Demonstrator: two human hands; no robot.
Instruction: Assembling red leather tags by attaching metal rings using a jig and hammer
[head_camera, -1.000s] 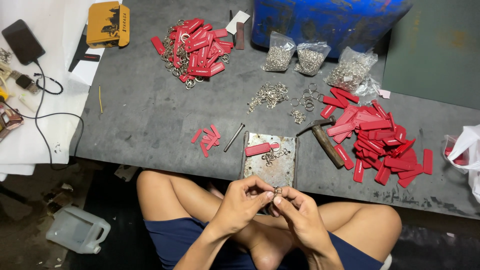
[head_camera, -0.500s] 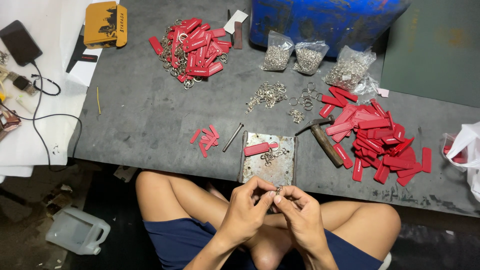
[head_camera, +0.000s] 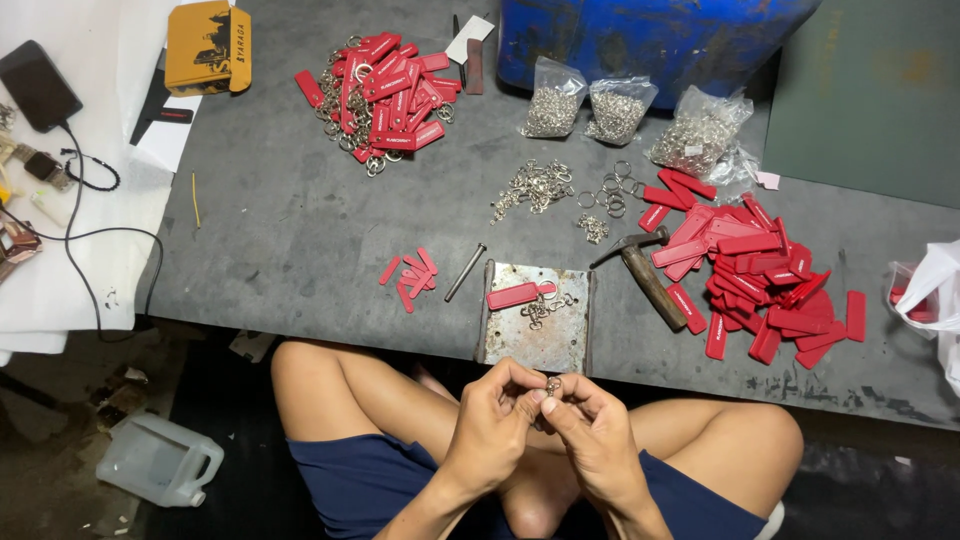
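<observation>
Both hands meet above the lap, just below the worktop (head_camera: 300, 230) edge. Left hand (head_camera: 492, 430) and right hand (head_camera: 592, 440) each pinch a small metal ring (head_camera: 553, 385) btwn thumb and fingertips; ring sits right where the fingertips touch, too small to tell more.

Head view, rest: a scuffed metal plate (head_camera: 535, 335) lies on the worktop just beyond the hands, w/ one red tag (head_camera: 512, 295) and a short bit of chain on it. A steel pin (head_camera: 465, 272) lies just left of the plate, a few loose red tags (head_camera: 410, 272) beside that. A hammer (head_camera: 645, 280) lies right of the plate, next to a big pile of red tags (head_camera: 750, 270). Far side: a heap of tags w/ rings fitted (head_camera: 385, 95), three clear bags of metal rings (head_camera: 620, 115), loose rings and chains (head_camera: 560, 190). A yellow case (head_camera: 207, 45) sits top left, a plastic jug (head_camera: 155, 462) on the floor.
</observation>
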